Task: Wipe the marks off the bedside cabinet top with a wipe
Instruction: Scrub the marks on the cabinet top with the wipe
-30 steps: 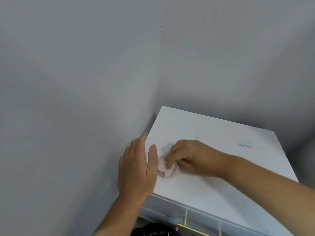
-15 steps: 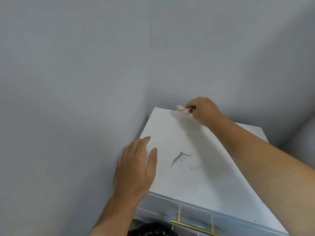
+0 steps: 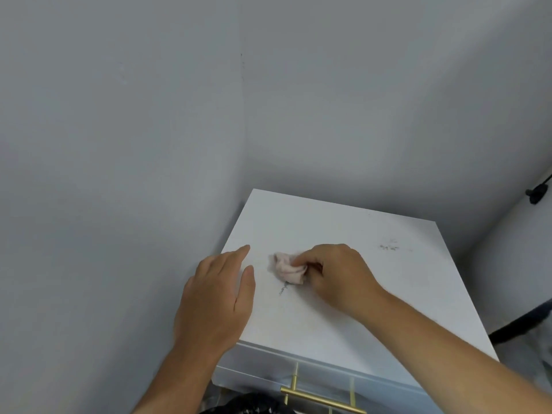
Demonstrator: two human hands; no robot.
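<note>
The white bedside cabinet top stands in a corner of two grey walls. My right hand presses a crumpled pale pink wipe onto the top near its left side. A short dark streak shows just below the wipe. A second, fainter smudge lies toward the back right. My left hand rests flat on the cabinet's left front corner, fingers together, holding nothing.
The left wall runs close along the cabinet's left edge and the back wall along its rear. A brass drawer handle sits below the front edge. A dark object hangs at the far right.
My right hand has swept the wipe from the cabinet's back edge forward to the dark streak near the left front. The left hand has stayed on the corner.
</note>
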